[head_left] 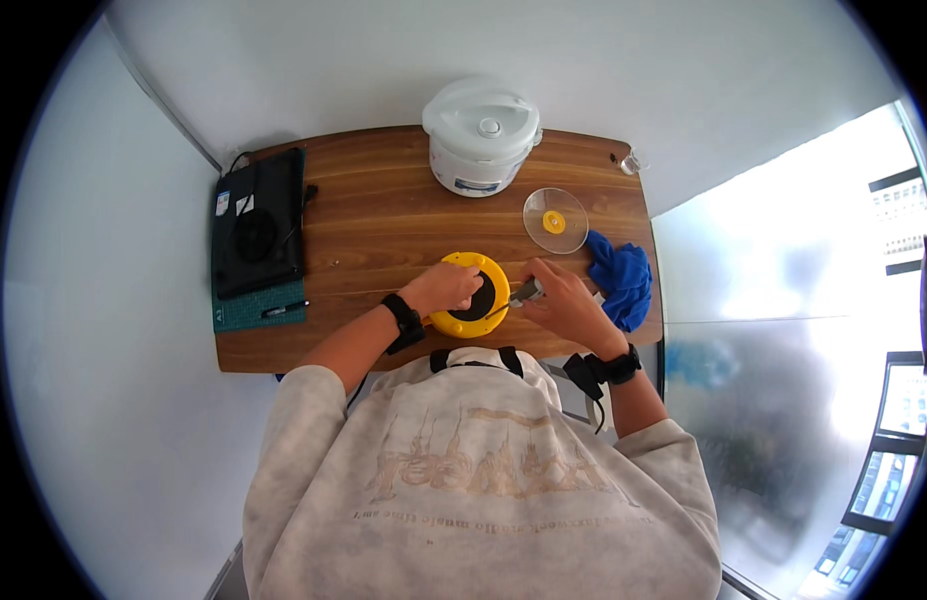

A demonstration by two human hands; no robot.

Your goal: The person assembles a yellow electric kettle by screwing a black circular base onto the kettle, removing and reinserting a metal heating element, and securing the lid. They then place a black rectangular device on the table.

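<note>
Left grip (445,287) steadies yellow round appliance (470,294) at counter (383,220) front edge, right grip (566,303) clenched on screwdriver (518,296) w/ tip inside: mid-screw work, needs steady downward twisting.

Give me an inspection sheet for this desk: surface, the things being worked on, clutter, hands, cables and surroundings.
Surface: wooden table, bare in the middle.
Job's things: round yellow pot at the near edge; thin metal tool with its tip over the pot.
Clutter: white rice cooker, clear lid with yellow knob, blue cloth, black appliance on a green mat, pen.
Hands: left hand on the pot's rim; right hand gripping the tool.
Cables: black cord beside the black appliance.
Surroundings: white walls, bright window on the right.
</note>
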